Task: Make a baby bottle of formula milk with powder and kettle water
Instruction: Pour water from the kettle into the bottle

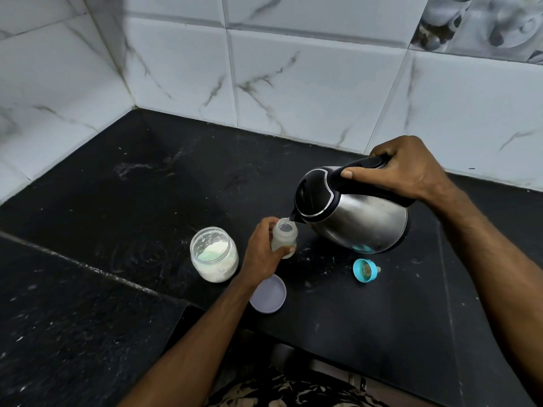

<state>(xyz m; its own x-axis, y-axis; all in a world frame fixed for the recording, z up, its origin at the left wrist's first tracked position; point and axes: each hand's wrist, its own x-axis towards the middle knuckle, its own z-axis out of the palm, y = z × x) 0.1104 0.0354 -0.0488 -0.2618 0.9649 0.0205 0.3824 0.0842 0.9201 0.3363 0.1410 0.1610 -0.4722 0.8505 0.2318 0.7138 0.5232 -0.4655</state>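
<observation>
On a black stone counter (147, 177) set into a tiled corner, the right hand (399, 168) grips the black handle of 1 steel kettle (361, 218), forearm reaching in from the right, the kettle tipped left so its spout sits over the mouth of 1 small clear baby bottle (283, 237). The left hand (261, 254) wraps its fingers around that bottle, which stands upright on the counter. Just left stands 1 open glass jar (214, 254) holding white powder. 1 pale lid (269, 293) lies near the front edge, under the left wrist. 1 teal bottle cap (364, 270) lies on its side below the kettle. Bare counter stretches back toward the walls.
</observation>
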